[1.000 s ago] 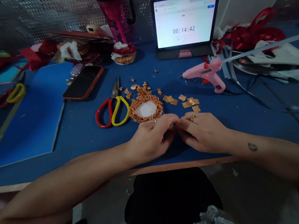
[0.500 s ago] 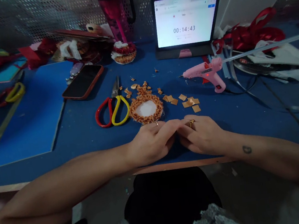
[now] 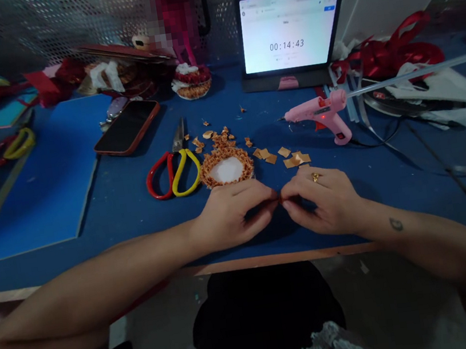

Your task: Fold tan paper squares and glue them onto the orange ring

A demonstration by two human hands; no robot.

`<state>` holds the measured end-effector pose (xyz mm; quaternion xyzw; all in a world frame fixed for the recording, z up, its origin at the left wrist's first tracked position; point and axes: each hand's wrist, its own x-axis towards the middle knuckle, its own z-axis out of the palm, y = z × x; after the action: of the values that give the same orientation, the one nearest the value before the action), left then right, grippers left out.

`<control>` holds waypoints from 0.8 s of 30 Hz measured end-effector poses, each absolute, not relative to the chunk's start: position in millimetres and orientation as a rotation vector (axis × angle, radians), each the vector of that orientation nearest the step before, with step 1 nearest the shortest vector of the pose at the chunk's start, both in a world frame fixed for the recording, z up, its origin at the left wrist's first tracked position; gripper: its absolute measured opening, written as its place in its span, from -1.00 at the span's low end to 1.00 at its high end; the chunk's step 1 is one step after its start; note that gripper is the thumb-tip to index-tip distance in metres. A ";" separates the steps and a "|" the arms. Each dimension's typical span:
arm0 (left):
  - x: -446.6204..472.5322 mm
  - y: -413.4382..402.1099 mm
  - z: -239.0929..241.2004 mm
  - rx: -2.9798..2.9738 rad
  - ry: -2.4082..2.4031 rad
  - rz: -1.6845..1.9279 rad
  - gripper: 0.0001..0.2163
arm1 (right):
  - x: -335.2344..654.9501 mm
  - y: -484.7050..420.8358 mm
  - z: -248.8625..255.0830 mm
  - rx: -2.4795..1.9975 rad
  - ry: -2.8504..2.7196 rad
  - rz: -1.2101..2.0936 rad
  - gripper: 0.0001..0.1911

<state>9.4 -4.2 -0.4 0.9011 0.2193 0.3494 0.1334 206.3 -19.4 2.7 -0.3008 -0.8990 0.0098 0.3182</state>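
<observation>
My left hand (image 3: 240, 211) and my right hand (image 3: 321, 199) meet fingertip to fingertip above the near part of the table. Between them they pinch a small brown piece (image 3: 280, 198), mostly covered by the fingers. Just beyond my left hand lies a round white disc (image 3: 227, 170) with a ring of crumpled orange-brown pieces (image 3: 209, 160) around it; my hand hides its near edge. Flat golden-brown squares (image 3: 297, 159) are scattered past my right hand. Loose twisted brown bits (image 3: 198, 143) lie behind the disc.
Scissors with red and yellow handles (image 3: 179, 173) lie left of the disc. A pink glue gun (image 3: 323, 110) rests at right, its cord trailing. Farther back are a phone (image 3: 129, 128), a tablet (image 3: 293, 30) and red ribbon (image 3: 402, 52). A blue sheet (image 3: 58, 181) covers the left.
My hands have shifted from a folded-in position to a fingertip pinch. The small brown piece now shows between them, and my right hand has moved slightly right.
</observation>
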 end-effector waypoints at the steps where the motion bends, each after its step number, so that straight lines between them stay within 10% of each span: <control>1: 9.3 -4.1 -1.1 2.635 0.622 1.009 -0.92 | 206.3 -19.5 2.2 -0.792 -2.377 0.020 -0.95; 24: 11.8 -13.8 -3.4 2.742 0.681 1.052 -0.83 | 192.4 -27.1 -3.0 -0.775 -2.401 -0.050 -0.88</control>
<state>11.8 -13.8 -3.4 0.9077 0.2253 0.3484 0.0636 192.4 -27.1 -3.0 -0.2926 -0.9064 -0.0190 0.3042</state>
